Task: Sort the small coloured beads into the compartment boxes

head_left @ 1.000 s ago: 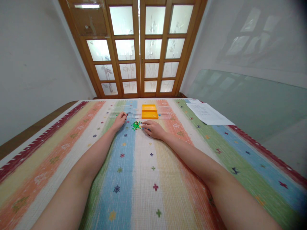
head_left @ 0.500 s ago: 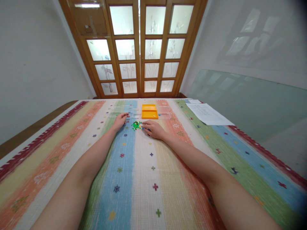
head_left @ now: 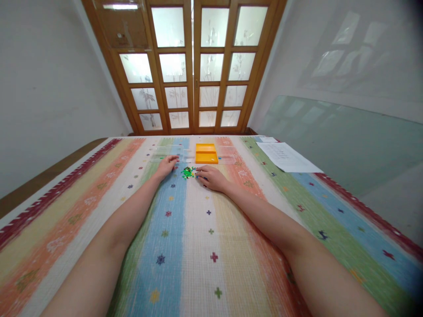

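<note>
A small heap of green, yellow and dark bits [head_left: 188, 172] lies on the striped cloth [head_left: 198, 246], far out in front of me. My right hand [head_left: 212, 177] rests just right of the heap, palm down. Its fingertips are curled together at the heap's edge, and what they pinch is too small to make out. My left hand [head_left: 167, 164] lies flat on the cloth left of the heap, holding nothing, its fingers stretched toward a clear tray [head_left: 161, 153]. An orange tray [head_left: 205, 154] stands just beyond the heap.
A second clear tray [head_left: 228, 156] sits right of the orange one. A printed sheet of paper [head_left: 286, 157] lies at the far right of the cloth. A large glass pane [head_left: 350, 141] leans on the right wall. Wooden glazed doors [head_left: 191, 66] stand behind.
My left hand has slid slightly right, toward the heap, and the small dark bit at its fingertips no longer shows. My right hand has barely moved.
</note>
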A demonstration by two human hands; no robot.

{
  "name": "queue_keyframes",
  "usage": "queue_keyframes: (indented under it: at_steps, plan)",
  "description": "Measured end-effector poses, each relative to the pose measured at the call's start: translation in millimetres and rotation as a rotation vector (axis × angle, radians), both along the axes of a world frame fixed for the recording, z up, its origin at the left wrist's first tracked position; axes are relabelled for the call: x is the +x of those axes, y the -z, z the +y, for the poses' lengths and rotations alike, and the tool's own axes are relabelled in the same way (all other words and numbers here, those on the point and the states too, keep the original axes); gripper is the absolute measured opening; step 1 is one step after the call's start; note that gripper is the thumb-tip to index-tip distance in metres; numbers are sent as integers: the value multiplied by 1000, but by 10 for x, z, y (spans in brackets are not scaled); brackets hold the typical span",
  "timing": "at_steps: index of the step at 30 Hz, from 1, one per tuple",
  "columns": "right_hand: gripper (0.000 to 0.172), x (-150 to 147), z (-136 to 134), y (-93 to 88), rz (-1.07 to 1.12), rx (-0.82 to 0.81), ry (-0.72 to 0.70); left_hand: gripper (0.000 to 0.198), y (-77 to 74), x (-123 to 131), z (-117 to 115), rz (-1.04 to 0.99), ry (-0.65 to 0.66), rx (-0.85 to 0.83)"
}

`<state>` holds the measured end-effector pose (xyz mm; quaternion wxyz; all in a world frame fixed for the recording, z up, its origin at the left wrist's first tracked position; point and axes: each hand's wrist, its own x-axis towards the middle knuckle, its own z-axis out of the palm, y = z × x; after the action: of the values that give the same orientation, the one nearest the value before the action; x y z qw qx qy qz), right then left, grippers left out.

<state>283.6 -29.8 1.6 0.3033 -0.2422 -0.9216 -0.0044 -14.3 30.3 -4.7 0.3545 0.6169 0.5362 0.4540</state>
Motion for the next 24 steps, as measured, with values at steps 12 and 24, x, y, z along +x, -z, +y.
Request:
queue_keyframes:
  at_steps: [12, 24]
  plan:
    - [24, 10, 1, 10, 12, -18, 7, 17, -124, -14, -129, 551, 398, 242]
    - [24, 8, -8, -8, 4, -10, 5, 20, -68, -123, -66, 336, 260, 157]
